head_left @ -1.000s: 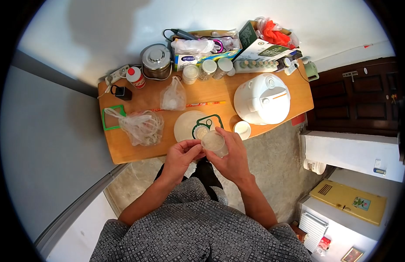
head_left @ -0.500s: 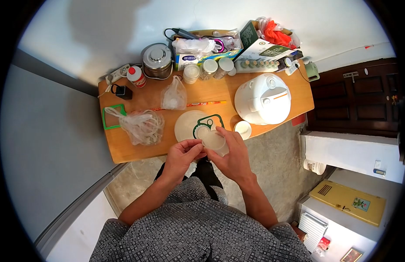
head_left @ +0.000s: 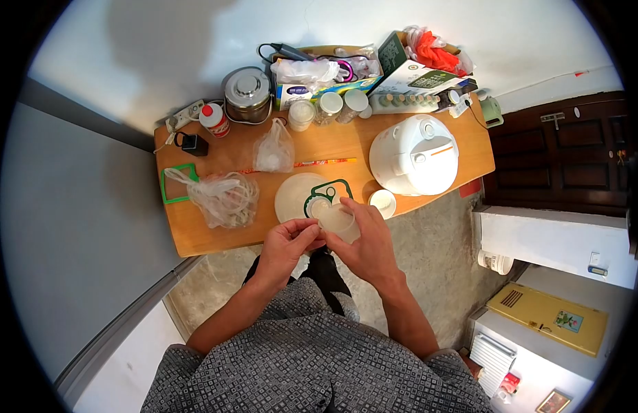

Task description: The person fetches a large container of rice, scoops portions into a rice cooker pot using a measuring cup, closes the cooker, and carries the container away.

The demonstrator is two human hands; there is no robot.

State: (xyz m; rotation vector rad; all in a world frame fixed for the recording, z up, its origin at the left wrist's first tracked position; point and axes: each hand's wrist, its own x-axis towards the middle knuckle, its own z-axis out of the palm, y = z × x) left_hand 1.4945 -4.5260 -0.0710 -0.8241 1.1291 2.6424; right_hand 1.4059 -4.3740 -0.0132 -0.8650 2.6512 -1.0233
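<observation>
My right hand (head_left: 364, 237) grips a translucent round cup (head_left: 337, 219) by its side, just over the front edge of the table. My left hand (head_left: 288, 246) has its thumb and fingertips pinched together at the cup's near left rim; what lies between them, if anything, is too small to name. Behind the cup, a pale round disc (head_left: 289, 198) lies on the table. A dark green loop-shaped frame (head_left: 342, 182) and a small white round jar or lid (head_left: 319, 205) are at its right side. A white cup (head_left: 383, 204) stands to the right of my right hand.
A white rice cooker (head_left: 401, 162) stands at the right of the wooden table (head_left: 202, 239). Plastic bags (head_left: 226, 201), a green frame (head_left: 169, 191), and an orange strip (head_left: 326, 162) lie leftward. Jars (head_left: 329, 108), a steel pot (head_left: 248, 93) and filled boxes (head_left: 295, 94) line the wall.
The translucent cup has tilted very slightly in my right hand. Both hands stay in almost the same place, and the things on the table have not moved.
</observation>
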